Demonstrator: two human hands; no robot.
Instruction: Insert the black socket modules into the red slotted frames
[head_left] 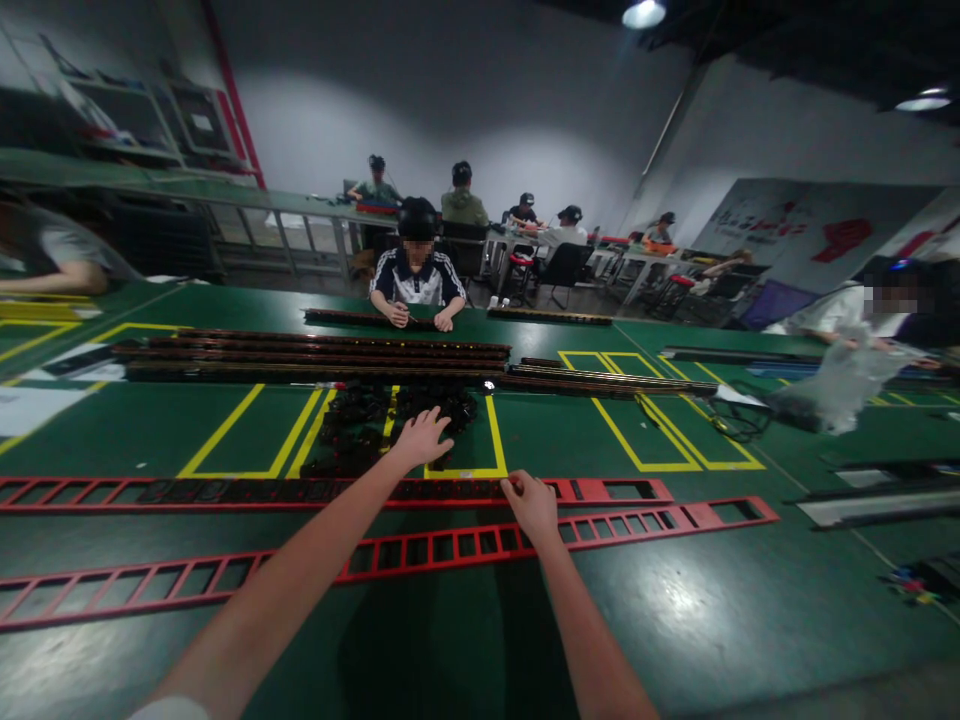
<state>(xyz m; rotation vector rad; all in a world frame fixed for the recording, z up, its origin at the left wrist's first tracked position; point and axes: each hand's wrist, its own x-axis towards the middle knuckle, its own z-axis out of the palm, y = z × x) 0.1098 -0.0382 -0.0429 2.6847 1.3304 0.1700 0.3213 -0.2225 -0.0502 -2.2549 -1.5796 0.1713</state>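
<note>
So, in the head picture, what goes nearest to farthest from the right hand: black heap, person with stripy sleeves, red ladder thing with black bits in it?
From the right hand:
1. Red ladder thing: right by the hand.
2. Black heap: farther forward, to the hand's left.
3. Person with stripy sleeves: past the heap, across the green table.

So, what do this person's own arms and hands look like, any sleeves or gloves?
The left hand and right hand are gloveless. The left arm has a whitish sleeve near the picture's bottom; no sleeve shows on the right arm. No cables or markings show.
</note>
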